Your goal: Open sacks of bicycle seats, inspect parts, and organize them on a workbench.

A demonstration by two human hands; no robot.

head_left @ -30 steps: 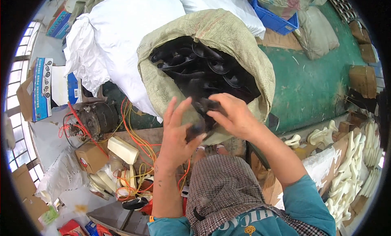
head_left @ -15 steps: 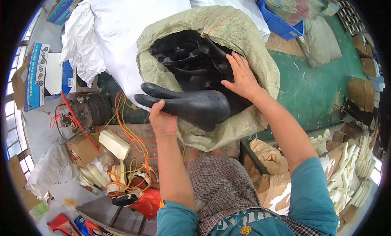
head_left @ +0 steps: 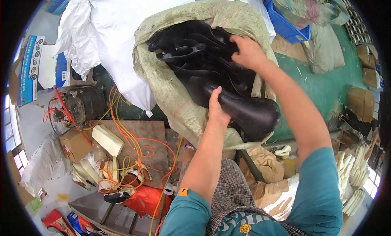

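An open woven sack [head_left: 163, 79] leans in front of me, filled with several black saddle-shaped moulded pieces [head_left: 191, 48]. My left hand [head_left: 218, 109] grips one long black piece [head_left: 248, 109] by its narrow end; its broad end points right and lies over the sack's lower edge. My right hand [head_left: 248, 52] is inside the sack's mouth, resting on the black pieces at the upper right, fingers curled over one of them.
Large white bags [head_left: 118, 40] stand left of the sack. Orange and red cables [head_left: 130, 146], a dark motor [head_left: 83, 103] and small cardboard boxes [head_left: 75, 144] clutter the lower left. A blue crate [head_left: 287, 26] and green floor [head_left: 326, 89] lie right, with stacked pale parts [head_left: 358, 170].
The black piece in my left hand has swung round and shifted right, toward the sack's lower edge. My right hand has stayed in the sack's mouth, reaching deeper among the pieces.
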